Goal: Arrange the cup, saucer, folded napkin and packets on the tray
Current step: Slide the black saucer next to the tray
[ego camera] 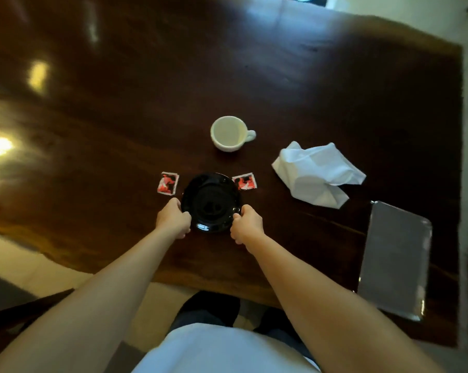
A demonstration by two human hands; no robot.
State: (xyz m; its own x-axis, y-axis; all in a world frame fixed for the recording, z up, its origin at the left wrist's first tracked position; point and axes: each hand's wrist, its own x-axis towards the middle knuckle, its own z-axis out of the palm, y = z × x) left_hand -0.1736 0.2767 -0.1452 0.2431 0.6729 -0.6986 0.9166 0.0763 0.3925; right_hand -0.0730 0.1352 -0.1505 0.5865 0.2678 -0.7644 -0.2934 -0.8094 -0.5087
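A black glossy saucer (210,201) lies on the dark wooden table (119,117). My left hand (173,218) grips its left rim and my right hand (247,224) grips its right rim. Two red-and-black packets flank the saucer: one packet (168,183) at its upper left, the other packet (244,181) at its upper right, partly tucked against the rim. A white cup (230,133), empty, stands upright behind the saucer with its handle to the right. A crumpled white napkin (317,175) lies to the right. A grey metal tray (397,258) sits at the table's near right corner.
The table's near edge runs just below my hands, with pale floor beneath. Bright light reflections mark the left part of the tabletop. A dark chair edge (25,310) shows at the lower left.
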